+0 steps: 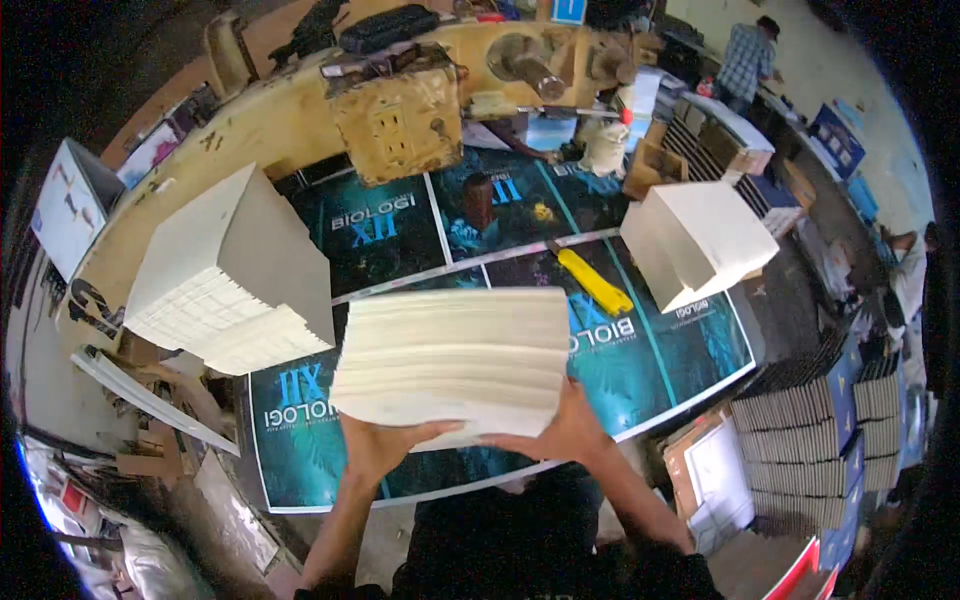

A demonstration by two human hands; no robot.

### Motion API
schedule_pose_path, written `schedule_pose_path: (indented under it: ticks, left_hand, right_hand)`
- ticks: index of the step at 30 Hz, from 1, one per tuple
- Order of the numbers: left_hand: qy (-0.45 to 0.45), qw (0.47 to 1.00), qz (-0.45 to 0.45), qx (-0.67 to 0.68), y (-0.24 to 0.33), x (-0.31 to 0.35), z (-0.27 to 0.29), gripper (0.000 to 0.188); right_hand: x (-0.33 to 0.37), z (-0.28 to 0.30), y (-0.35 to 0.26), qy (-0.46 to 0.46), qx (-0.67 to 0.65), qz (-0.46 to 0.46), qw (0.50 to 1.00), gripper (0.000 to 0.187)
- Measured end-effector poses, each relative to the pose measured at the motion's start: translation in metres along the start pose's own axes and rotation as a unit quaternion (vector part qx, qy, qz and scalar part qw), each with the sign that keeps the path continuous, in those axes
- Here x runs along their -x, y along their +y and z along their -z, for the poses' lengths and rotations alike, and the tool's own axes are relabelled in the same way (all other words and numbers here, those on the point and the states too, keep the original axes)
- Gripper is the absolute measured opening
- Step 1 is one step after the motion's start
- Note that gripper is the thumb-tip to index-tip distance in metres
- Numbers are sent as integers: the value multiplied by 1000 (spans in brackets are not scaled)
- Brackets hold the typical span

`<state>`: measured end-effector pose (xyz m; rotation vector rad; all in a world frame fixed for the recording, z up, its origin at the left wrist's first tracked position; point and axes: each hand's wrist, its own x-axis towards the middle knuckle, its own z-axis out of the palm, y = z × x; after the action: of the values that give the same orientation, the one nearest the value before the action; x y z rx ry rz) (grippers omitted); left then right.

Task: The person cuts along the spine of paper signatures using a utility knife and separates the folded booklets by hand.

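Note:
A thick stack of cream paper sheets point(450, 350) is held between both hands above the near part of the table, its layered edges showing. My left hand point(382, 446) grips its lower left corner, thumb along the near edge. Opposite, my right hand point(560, 428) clasps the lower right corner, its thumb pointing inward. The fingers beneath are hidden. Beyond the stack's right end lies a yellow utility knife point(597, 283). A tall white paper pile point(215, 265) stands to the left, and a smaller paper block point(700, 235) to the right.
Printed dark teal cover sheets point(385, 260) line the tabletop. At the back stand a worn yellow box with sockets point(395, 125), a dark brown cylinder point(479, 200) and a small wooden box point(655, 170). Piled books point(795, 440) rise at right. Another person point(745, 65) stands far right.

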<state>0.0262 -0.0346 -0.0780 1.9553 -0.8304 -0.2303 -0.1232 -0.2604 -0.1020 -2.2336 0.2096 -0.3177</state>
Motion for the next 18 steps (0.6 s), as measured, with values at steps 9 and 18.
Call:
schedule_pose_path:
  ticks: [9,18]
  left_hand:
    - [29,983,149,104,-112,86,3,81]
    - [-13,977,191,91,-129,89,3,83]
  right_hand:
    - [46,-3,19,-2,65,63,996,115]
    - [42,19,-15,-28,28,-48,998,119]
